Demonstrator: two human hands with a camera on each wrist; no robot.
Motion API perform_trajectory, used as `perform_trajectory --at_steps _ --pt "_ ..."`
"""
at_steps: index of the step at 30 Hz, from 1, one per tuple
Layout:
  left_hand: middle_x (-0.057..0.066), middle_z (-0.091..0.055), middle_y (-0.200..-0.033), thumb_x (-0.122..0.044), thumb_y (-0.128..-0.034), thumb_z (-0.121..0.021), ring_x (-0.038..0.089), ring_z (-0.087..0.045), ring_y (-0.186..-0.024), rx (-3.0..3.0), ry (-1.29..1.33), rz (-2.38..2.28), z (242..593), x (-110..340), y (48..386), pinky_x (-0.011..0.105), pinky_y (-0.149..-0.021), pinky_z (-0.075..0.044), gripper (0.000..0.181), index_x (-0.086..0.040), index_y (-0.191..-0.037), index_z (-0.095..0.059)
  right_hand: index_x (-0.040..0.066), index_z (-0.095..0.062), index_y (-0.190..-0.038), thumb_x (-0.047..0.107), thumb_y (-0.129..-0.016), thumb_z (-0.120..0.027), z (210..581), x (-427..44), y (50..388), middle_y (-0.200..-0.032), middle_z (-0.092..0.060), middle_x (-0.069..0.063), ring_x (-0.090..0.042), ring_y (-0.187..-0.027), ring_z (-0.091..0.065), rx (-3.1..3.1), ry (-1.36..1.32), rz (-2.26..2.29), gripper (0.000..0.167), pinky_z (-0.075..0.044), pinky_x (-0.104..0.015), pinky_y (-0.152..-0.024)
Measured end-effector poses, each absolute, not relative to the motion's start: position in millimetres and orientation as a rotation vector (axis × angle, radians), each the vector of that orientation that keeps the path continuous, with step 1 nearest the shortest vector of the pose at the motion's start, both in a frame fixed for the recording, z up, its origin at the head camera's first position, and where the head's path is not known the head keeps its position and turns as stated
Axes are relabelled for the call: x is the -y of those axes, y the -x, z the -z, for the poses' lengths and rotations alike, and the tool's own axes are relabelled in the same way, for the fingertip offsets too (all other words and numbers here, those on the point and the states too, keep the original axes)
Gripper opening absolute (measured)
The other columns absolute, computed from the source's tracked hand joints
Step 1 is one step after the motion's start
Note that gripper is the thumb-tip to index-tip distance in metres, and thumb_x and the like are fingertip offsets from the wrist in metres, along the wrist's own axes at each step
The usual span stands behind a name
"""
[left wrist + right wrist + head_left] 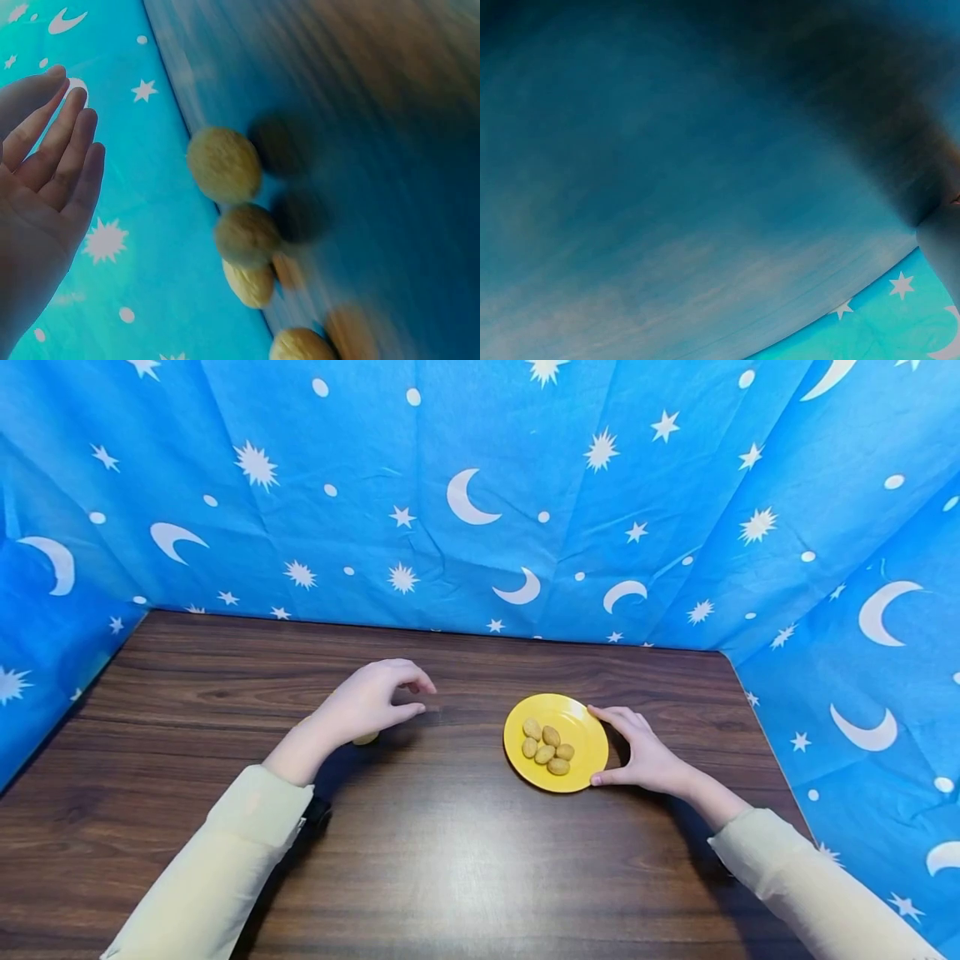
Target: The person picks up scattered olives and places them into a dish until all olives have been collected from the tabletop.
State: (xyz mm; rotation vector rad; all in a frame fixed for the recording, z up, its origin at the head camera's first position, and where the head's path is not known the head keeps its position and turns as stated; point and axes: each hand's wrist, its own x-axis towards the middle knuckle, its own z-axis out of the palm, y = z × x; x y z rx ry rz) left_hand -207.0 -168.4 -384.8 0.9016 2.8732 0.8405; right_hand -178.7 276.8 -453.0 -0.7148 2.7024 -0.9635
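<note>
A yellow plate (pixel 585 727) rests on the table with several tan, oval, walnut-like nuts (pixel 551 737) on it. My right hand (pixel 648 760) grips the plate's right rim, thumb at the near side and fingers at the far side. Left of the plate, my left hand (pixel 378 697) hovers over the table, fingers bent loosely, thumb apart, nothing held. Partly hidden under that hand is another tan nut (pixel 366 738). In the left wrist view several such nuts (pixel 225 165) lie on the table beside the left hand (pixel 45 172). Only a sliver of the right hand (pixel 941 247) shows in the right wrist view.
A dark wood-grain table (pixel 465 877) lies in front of me. Blue cloth (pixel 420 527) with white moons and stars hangs along its back and sides. A dark object (pixel 318 814) shows beneath the left cuff.
</note>
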Motion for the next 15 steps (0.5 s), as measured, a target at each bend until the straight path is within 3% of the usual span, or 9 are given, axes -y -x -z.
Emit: perform_trajectory --at_steps 15 --pt "0.011 -0.076 -0.115 -0.006 -0.0958 -0.077 0.029 -0.071 -0.109 -2.865 -0.723 -0.874 397.3 209.6 197.2 0.054 -0.098 -0.057 0.02 -0.006 -0.116 -0.075 0.008 -0.039 -0.163 0.029 -0.079 -0.096 452.9 -276.9 179.1 -0.156 -0.044 -0.022 -0.044 -0.144 -0.036 -2.701 0.715 0.966 0.103 -0.033 -0.074 -0.116"
